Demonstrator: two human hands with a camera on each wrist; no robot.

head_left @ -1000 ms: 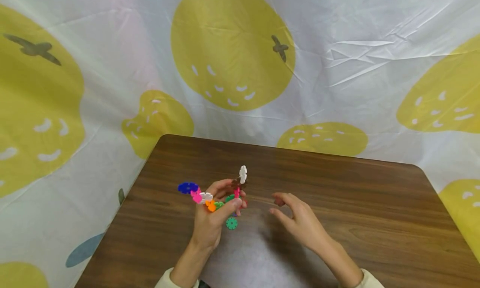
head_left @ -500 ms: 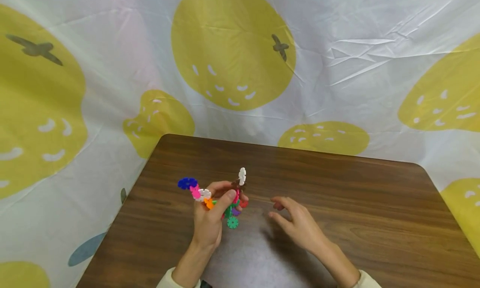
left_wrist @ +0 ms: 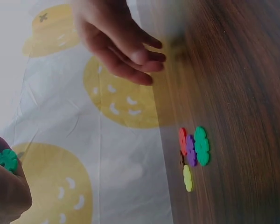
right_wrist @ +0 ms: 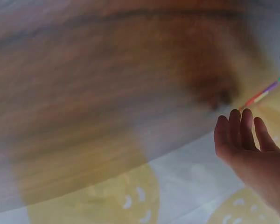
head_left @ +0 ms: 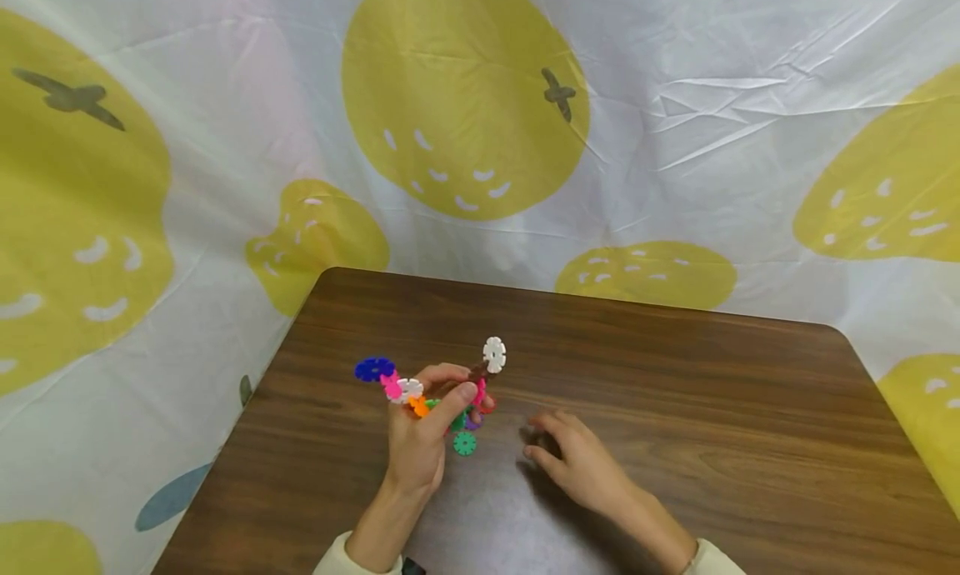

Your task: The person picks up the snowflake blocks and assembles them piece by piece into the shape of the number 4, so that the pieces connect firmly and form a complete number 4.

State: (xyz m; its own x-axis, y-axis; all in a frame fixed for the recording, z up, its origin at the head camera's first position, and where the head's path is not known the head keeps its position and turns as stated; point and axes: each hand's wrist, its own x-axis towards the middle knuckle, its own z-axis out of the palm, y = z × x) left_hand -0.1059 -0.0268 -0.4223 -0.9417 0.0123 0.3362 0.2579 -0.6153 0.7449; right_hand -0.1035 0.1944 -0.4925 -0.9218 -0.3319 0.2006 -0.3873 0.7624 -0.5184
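My left hand (head_left: 420, 442) holds a chain of notched plastic snowflake discs between thumb and fingers. A blue disc (head_left: 374, 369) ends the chain at the left, followed by pink, white and orange discs. At its other end a white disc (head_left: 494, 354) stands up beside a brown one. Below the fingers are a green disc (head_left: 464, 443) and a purple one, apparently on the table. The left wrist view has red, purple (left_wrist: 191, 150), green (left_wrist: 201, 146) and yellow (left_wrist: 188, 178) discs close together. My right hand (head_left: 581, 462), fingers loosely bent and holding nothing, hovers low over the table.
The brown wooden table (head_left: 712, 392) has its far edge against a white curtain (head_left: 675, 142) printed with yellow fruit. The curtain also hangs along the left side.
The right hand has moved slightly left and nearer the body, lower towards the table. In the left hand, the white end disc has turned its face more towards the head camera.
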